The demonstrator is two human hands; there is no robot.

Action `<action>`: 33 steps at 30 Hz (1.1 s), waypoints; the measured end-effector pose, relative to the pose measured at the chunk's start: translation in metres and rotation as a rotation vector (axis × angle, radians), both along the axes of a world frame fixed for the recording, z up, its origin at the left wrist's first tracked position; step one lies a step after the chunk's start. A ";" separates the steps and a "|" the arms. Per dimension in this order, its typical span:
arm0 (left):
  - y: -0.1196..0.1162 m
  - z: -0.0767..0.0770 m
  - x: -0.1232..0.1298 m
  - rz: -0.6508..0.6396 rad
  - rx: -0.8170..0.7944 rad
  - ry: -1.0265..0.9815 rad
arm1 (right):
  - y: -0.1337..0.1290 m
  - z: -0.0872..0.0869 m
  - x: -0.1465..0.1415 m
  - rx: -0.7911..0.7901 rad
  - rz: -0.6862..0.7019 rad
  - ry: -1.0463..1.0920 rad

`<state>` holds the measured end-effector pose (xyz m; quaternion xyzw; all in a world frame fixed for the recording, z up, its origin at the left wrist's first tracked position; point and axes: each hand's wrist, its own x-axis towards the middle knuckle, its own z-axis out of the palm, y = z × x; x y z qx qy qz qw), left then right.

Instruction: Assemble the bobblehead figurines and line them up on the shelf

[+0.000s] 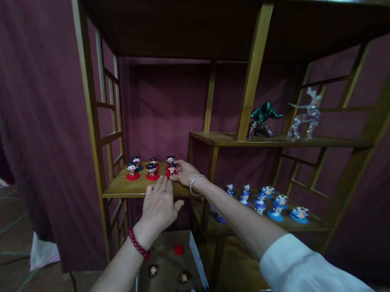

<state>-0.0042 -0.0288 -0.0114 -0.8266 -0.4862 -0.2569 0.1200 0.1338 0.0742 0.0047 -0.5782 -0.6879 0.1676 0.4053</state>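
Several small black-haired figurines on red bases stand on the left wooden shelf [123, 188]. My right hand [186, 172] pinches the front right figurine [172, 169] at the shelf's right part; its thumb and fingers are at the figurine's right side. My left hand [160, 203] lies palm down at the shelf's front edge, fingers extended and thumb apart, holding nothing. Just beyond its fingertips is the front middle figurine [151, 170]. Farther left stands another front figurine [131, 169], with more behind.
Below, an open box [199, 261] holds two figurines and a red piece [179, 249]. Blue-and-white figurines [260, 202] stand on the lower right shelf. A clear deer ornament [305, 119] and a green ornament [263, 116] stand higher. A wooden post [94, 108] bounds the left.
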 end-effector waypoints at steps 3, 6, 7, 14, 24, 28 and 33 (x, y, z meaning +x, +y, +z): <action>0.004 0.001 0.000 0.011 0.003 0.043 | 0.003 0.000 -0.003 0.000 0.005 -0.004; 0.009 0.002 0.000 0.007 0.008 0.068 | 0.004 0.001 -0.005 0.009 -0.007 -0.028; 0.010 0.003 0.000 0.007 0.009 0.074 | 0.003 0.001 -0.005 0.011 -0.016 -0.045; 0.014 0.005 0.001 -0.002 0.018 0.102 | 0.002 0.003 -0.002 -0.012 -0.047 -0.127; 0.023 0.007 0.002 0.012 0.021 0.060 | 0.004 0.000 -0.001 -0.018 -0.020 -0.063; 0.023 0.008 0.002 0.009 0.012 0.053 | 0.007 -0.002 -0.001 -0.026 -0.007 -0.037; 0.024 0.007 0.001 0.001 0.024 0.055 | 0.009 -0.003 0.000 -0.024 -0.001 -0.039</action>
